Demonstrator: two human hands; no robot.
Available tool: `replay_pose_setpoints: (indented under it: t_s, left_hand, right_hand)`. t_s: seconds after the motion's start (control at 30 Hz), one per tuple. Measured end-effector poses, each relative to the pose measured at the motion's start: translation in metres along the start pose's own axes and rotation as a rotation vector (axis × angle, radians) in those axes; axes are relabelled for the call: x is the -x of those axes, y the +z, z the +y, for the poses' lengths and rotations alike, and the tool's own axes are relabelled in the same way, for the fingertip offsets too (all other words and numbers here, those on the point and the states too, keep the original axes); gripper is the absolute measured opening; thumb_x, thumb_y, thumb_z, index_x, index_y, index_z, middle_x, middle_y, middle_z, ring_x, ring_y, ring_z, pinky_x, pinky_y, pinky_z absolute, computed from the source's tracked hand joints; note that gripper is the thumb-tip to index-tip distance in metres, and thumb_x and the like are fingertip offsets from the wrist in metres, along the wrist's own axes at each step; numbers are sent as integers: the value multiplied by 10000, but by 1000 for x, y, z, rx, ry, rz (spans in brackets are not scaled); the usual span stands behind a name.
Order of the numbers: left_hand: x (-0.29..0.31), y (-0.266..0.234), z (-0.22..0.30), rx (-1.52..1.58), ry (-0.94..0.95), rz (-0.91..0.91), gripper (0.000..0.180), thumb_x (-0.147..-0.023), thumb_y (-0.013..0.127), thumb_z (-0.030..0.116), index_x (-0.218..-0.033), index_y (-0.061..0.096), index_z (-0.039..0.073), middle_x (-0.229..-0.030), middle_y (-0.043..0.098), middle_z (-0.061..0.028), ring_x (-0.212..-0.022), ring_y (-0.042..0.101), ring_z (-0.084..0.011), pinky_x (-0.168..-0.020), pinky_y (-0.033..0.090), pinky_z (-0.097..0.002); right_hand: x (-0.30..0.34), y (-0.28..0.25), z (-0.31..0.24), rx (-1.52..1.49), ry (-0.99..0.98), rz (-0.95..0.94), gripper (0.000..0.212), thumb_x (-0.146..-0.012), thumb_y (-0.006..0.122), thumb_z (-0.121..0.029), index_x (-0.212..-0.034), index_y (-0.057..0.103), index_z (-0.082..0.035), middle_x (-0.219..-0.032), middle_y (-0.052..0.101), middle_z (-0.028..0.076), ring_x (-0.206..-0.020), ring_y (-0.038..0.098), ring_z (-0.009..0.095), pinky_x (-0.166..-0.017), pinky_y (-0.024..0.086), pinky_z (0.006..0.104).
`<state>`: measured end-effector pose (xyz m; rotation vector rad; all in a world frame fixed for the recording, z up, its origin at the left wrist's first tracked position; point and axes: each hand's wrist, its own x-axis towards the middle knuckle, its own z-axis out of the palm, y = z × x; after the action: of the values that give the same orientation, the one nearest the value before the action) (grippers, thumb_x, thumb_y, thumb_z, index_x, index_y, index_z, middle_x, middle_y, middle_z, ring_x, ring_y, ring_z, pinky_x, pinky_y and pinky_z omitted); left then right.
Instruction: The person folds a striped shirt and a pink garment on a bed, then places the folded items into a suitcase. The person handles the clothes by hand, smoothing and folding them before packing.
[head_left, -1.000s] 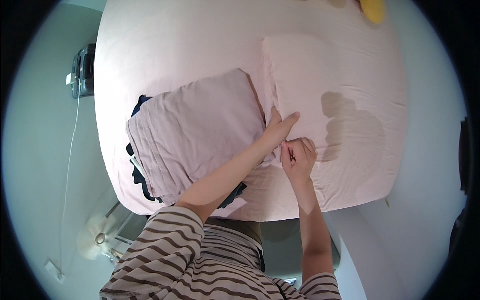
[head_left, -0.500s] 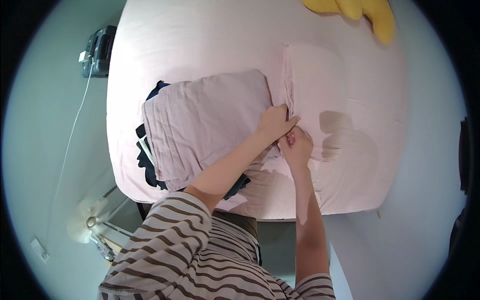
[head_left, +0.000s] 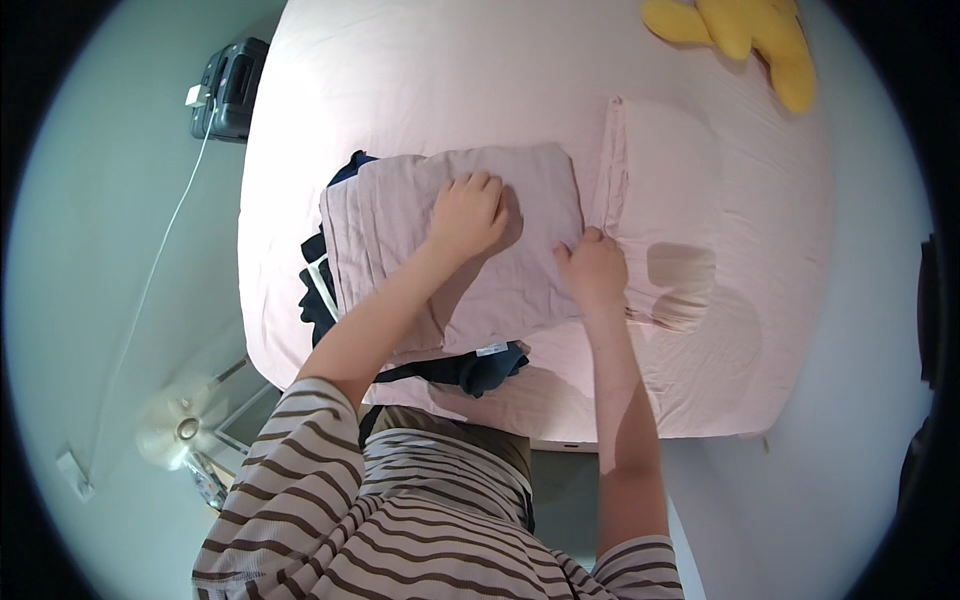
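A mauve folded cloth [head_left: 400,225] lies over a pile of dark clothes [head_left: 490,370] on the bed. My left hand [head_left: 468,217] is above the middle of this cloth, its fingers loosely bent and holding nothing that I can see. To the right, a pale pink folded cloth [head_left: 665,190] lies flat, its layered edge facing the mauve one. My right hand [head_left: 597,268] is at the gap between the two cloths, thumb apart from the curled fingers. Nothing shows in its grip, though the fingertips are partly hidden.
A yellow plush toy [head_left: 735,30] lies at the far right of the pink-sheeted bed [head_left: 420,80]. On the floor to the left are a dark suitcase [head_left: 235,90], a white cable [head_left: 160,245] and a fan [head_left: 185,428]. A pale wall [head_left: 870,280] bounds the right.
My left hand has left the edge of the pink cloth and moved left over the mauve one. My right hand stays near the gap, its thumb now apart from the fingers. The view has shifted slightly.
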<state>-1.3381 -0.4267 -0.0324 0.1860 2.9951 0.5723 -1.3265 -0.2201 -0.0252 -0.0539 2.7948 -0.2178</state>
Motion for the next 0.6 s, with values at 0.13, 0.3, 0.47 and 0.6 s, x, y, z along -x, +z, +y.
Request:
replay_pose_setpoints:
  t_s: [0.13, 0.3, 0.47, 0.6]
  left_hand:
    - [-66, 2, 22, 40, -43, 71, 448, -792, 583, 436, -1000, 610, 41, -1002, 613, -132, -971, 571, -331, -820, 487, -422]
    - [-102, -21, 52, -231, -54, -456, 550, -716, 643, 539, -941, 678, 38, -945, 667, -122, -938, 625, -284, -772, 520, -409]
    - [-115, -33, 48, -163, -92, -435, 421, -751, 624, 449, -896, 700, 62, -884, 685, -143, -846, 670, -328, -738, 537, -417]
    - [-117, -30, 63, -305, 73, -372, 207, -742, 644, 236, -863, 705, 81, -900, 685, -146, -821, 675, -310, -707, 547, -398]
  right_hand:
    - [14, 22, -18, -209, -104, 200, 296, -777, 638, -190, -986, 555, 1, -1041, 548, 190, -970, 556, 357, -799, 467, 438]
    - [39, -4, -30, -424, -338, 303, 276, -704, 643, -29, -964, 551, -23, -1012, 547, 160, -953, 551, 348, -794, 461, 422]
    - [44, -3, -28, -510, -360, 231, 264, -697, 638, -27, -948, 561, -46, -927, 573, 121, -882, 577, 324, -777, 467, 413]
    - [43, -12, -39, -592, -489, 164, 244, -702, 648, -17, -928, 562, -45, -908, 583, 125, -877, 580, 329, -753, 474, 407]
